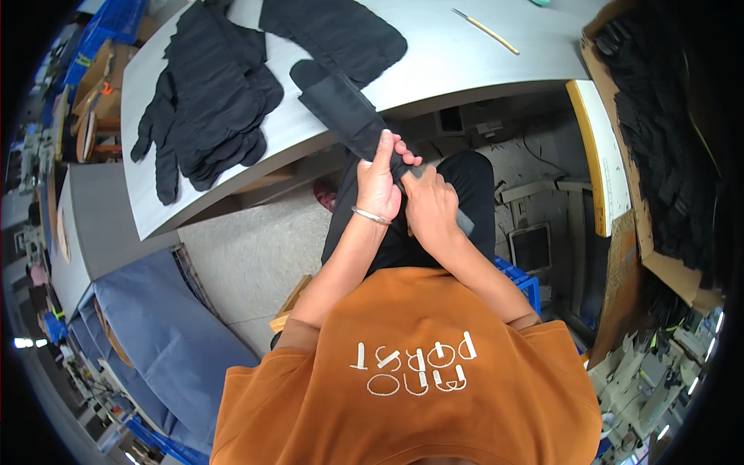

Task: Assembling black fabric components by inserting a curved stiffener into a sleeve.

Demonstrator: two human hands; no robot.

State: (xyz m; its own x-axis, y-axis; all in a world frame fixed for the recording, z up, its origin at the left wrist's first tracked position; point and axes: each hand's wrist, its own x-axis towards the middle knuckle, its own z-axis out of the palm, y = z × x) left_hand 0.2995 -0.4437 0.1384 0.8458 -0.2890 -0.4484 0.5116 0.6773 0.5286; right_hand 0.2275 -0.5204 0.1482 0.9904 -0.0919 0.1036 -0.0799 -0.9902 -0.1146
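We're mid-fold: left hand (pixel 378 182) & right hand (pixel 428 205), fingers clamped on black cloth strip (pixel 349 116) off the tabletop (pixel 434 62); next needs firm pull, prob.

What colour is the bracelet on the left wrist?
Silver, a thin metal bracelet; the head view shows it.

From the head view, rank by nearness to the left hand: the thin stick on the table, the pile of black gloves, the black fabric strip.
1. Black fabric strip: gripped by the left hand.
2. Pile of black gloves: on the table, up-left.
3. Thin stick: far table edge, up-right.
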